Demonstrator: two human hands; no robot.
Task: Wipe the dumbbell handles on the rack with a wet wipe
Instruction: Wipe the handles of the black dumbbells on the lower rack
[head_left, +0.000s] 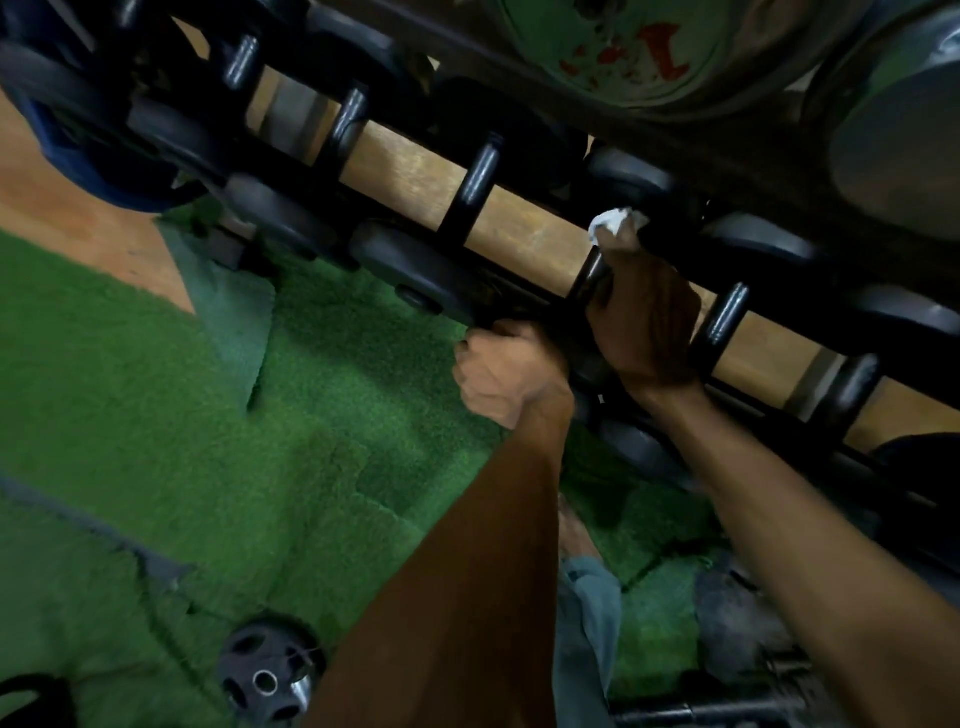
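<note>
**Dumbbell handle gripped, wipe at its far end**

Dumbbells (410, 270) lie in a slanting row on the black rack (524, 304), handles across its two rails. The right hand (644, 322) wraps one handle (589, 278) and holds a bunched white wipe (613, 221) at the handle's upper end, against the far head. The left hand (506, 371) is clenched just below the rack's front rail; what it grasps cannot be told. Green turf (156, 415) covers the floor, with a weight plate (270, 675) lying on it.
</note>
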